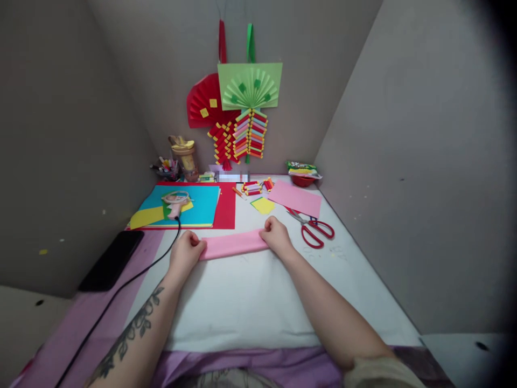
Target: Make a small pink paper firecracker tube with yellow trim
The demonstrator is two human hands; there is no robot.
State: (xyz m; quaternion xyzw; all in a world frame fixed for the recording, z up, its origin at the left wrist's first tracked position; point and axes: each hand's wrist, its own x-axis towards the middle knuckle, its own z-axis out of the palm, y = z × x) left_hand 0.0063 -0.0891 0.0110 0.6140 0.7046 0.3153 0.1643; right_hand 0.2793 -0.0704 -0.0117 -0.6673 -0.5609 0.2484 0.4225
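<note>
Beige sleeve (377, 372) closest to me, four o'clock of the pink strip (233, 244), my clock's centre. Head view only: left hand (186, 252) pinches the strip's nine-o'clock end, thumb against fingers; right hand (277, 237) pinches the three-o'clock end. Strip is over the white cloth (250, 302); contact unclear. Pink sheet (297, 198) at two, scissors (306, 221) at three, glue gun (175, 207) at ten. Judgement: likely folding or flattening. Next move would call for level ends, edges aligned.
</note>
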